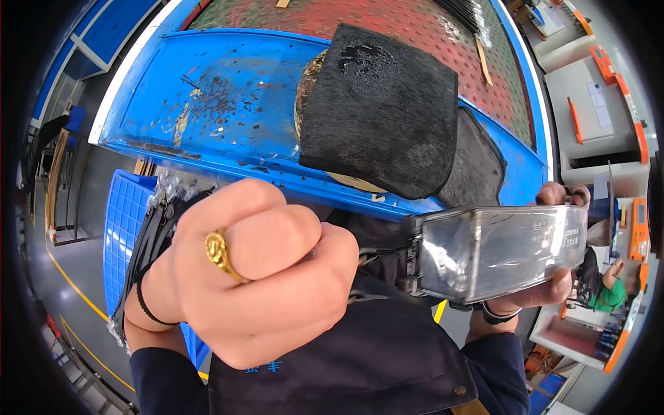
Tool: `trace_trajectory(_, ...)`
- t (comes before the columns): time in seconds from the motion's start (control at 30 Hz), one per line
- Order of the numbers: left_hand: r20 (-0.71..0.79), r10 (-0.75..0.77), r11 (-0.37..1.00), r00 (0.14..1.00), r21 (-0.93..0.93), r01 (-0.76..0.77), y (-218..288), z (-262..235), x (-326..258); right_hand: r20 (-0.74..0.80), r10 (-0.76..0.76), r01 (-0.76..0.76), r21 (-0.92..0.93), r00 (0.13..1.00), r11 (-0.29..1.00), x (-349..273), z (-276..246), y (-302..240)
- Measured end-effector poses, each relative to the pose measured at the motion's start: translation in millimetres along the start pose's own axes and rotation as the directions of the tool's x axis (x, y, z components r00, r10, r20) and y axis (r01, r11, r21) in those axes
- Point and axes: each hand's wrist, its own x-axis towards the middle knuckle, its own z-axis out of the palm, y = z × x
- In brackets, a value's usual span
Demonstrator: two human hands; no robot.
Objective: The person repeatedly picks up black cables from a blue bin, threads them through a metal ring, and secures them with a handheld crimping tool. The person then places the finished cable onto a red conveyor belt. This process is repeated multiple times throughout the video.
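Note:
My left hand (pixel 270 277), with a gold ring and a dark bracelet, is closed in a fist near the camera. Out of the fist's right side run dark strap-like pieces (pixel 377 254) toward the end of a clear plastic case (pixel 512 249). What else lies inside the fist is hidden. My right hand (pixel 553 287) grips the case at its far end, thumb and fingers on opposite edges. The case is held level, just in front of the bench. Behind it a black, worn pad (pixel 387 111) rests on a round wooden-looking piece (pixel 349 182).
A blue workbench (pixel 228 90) with a stained top spans the front. Another dark pad (pixel 477 162) lies under the black one. To the left stands a blue crate (pixel 124 235), with black strips (pixel 162 221) in clear wrap. A person in green (pixel 610 296) is at far right.

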Motion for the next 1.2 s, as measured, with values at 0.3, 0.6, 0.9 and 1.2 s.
trace_trajectory(0.3,-0.013,0.045,0.997,0.999,0.06,-0.044,2,6,2,0.071,-0.02,0.021,-0.012,0.997,1.0,5,2,3)
trace_trajectory(0.6,-0.047,-0.023,0.997,0.999,0.074,0.027,1,1,-7,0.159,-0.055,-0.043,0.556,0.986,0.83,33,-28,9)
trace_trajectory(0.9,-0.198,-0.485,0.874,0.852,-0.1,0.475,0,-24,-46,0.35,0.064,-0.152,0.228,0.935,0.962,83,11,51)
trace_trajectory(1.2,-0.358,-0.545,0.837,0.758,-0.181,0.516,0,-6,-48,0.359,-0.085,0.316,-0.657,0.93,0.684,81,-26,67)
